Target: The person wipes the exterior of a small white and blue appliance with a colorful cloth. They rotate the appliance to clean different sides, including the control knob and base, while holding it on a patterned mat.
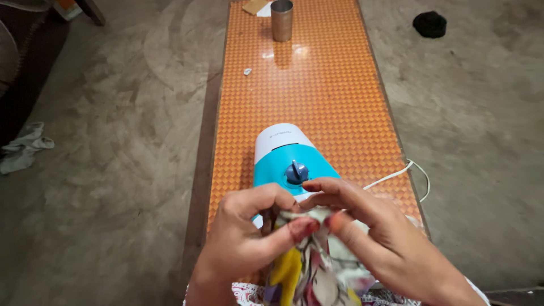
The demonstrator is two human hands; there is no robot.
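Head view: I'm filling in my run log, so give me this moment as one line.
left hand: pinching floral cloth | right hand: pinching same cloth | behind: blue-white appliance base | surface: orange woven table | far end: steel cup

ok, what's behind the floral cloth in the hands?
Behind the floral cloth, pinched by the left hand and right hand, stands a blue-and-white mixer base with its knob. The cloth and hands cover its lower front.

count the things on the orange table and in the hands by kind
Blue and white mixer grinder base: 1
Steel tumbler: 1
Floral cloth, held by left hand and right hand: 1
White cord: 1
Small white scrap: 1
Total: 5
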